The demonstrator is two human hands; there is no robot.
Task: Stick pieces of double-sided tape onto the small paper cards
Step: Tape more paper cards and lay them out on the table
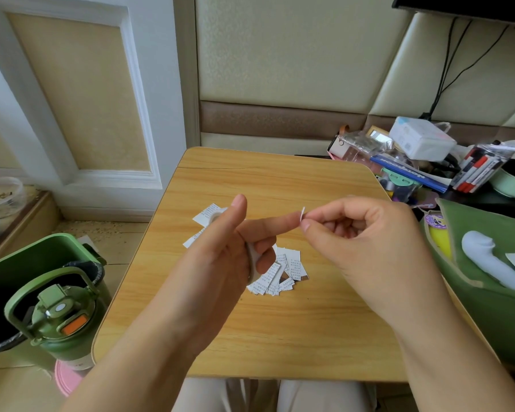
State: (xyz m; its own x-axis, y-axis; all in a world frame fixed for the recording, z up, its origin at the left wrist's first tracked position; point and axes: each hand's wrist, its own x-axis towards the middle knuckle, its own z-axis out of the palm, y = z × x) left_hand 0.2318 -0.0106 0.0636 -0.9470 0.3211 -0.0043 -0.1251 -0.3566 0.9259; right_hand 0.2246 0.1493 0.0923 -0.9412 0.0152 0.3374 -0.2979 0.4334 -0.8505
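My left hand (pixel 235 242) hovers over the wooden table (pixel 280 322) and grips a white roll of double-sided tape (pixel 254 260), its index finger stretched out to the right. My right hand (pixel 369 242) pinches a tiny white piece of tape (pixel 302 213) between thumb and forefinger, right at the tip of that left index finger. A pile of small printed paper cards (pixel 283 275) lies on the table beneath the hands. Two more cards (pixel 204 217) lie further left, partly hidden by my left hand.
A green bin (pixel 27 263) and a green bottle (pixel 63 319) stand on the floor to the left. On the right sit a green pouch (pixel 488 292) with a white object and a heap of pens, boxes and bags (pixel 414 162). Behind the table is a padded wall.
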